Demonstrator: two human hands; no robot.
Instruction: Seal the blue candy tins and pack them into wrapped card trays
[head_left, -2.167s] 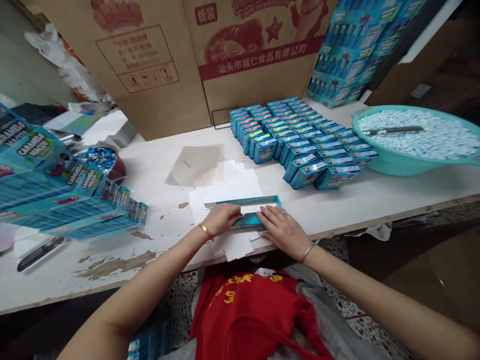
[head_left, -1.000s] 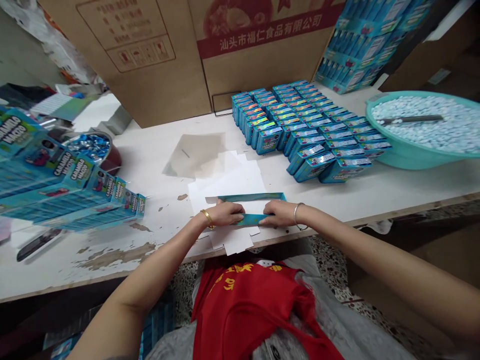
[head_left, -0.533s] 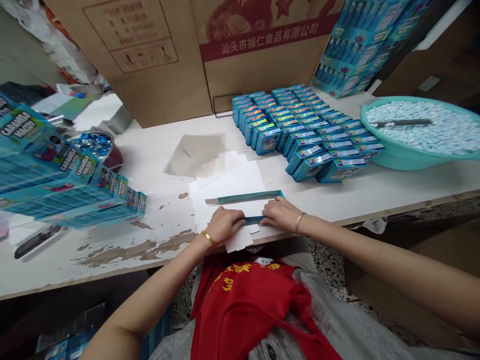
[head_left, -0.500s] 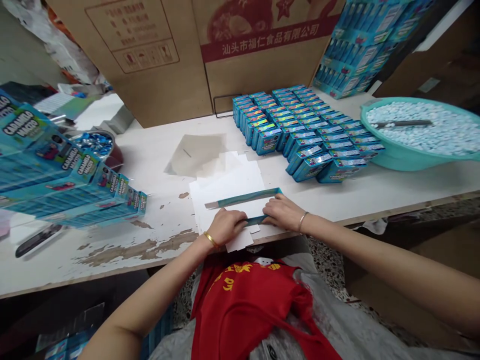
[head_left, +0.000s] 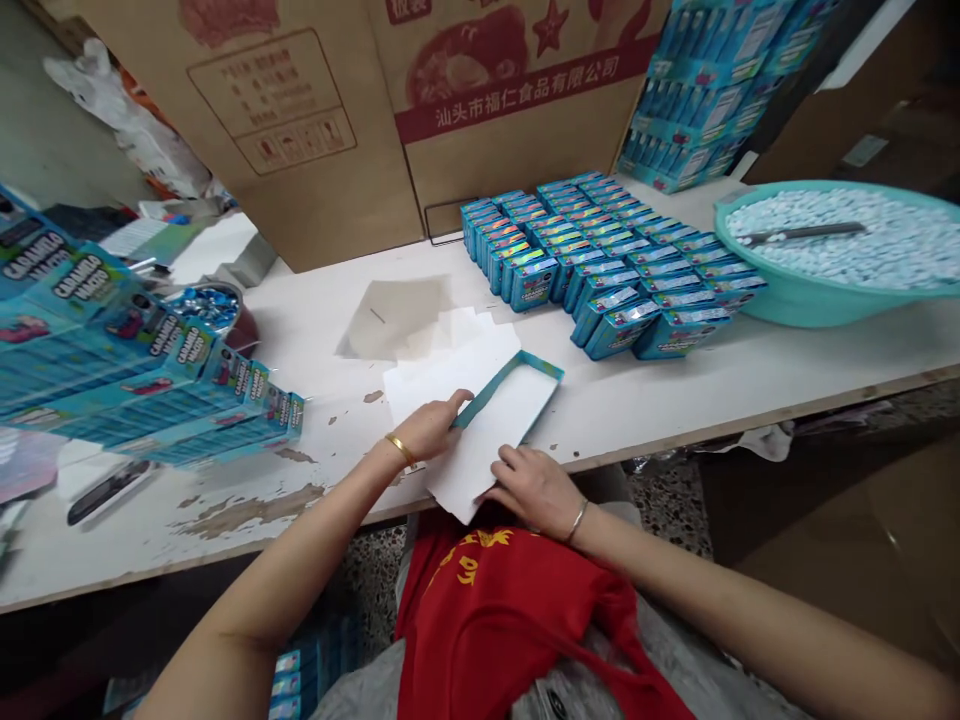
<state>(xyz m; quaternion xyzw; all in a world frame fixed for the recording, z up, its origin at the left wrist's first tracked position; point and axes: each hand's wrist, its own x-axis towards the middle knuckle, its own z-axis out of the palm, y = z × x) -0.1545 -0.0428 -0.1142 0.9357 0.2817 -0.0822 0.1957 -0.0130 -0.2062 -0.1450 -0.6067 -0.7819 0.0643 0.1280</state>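
Note:
A long blue cardboard frame (head_left: pixel 541 366) stands on edge around white paper sheets (head_left: pixel 480 440), slanted across the worktop. My left hand (head_left: pixel 431 425) pinches its left wall, the thumb stretched along it. My right hand (head_left: pixel 538 490) is closed at the near right end of the frame, fingertips curled over the wall and thumb by the sheets' near edge. The frame's near end is partly hidden by my hands. More white sheets (head_left: pixel 409 380) lie loosely under and behind the frame, overlapping a translucent sheet (head_left: pixel 386 315).
Rows of small blue boxes (head_left: pixel 600 260) stand behind on the right, beside a turquoise basin (head_left: pixel 802 300) of pale candies. Stacked blue cartons (head_left: pixel 150 380), a bowl (head_left: pixel 244 325) of blue-wrapped sweets and a black-handled tool (head_left: pixel 109 490) are at left. A large cardboard box (head_left: pixel 360 190) stands behind.
The blue frame has turned from lying crosswise to a slant, its far end now pointing away to the right. My right hand has slid to the near end; my left has shifted slightly up and left.

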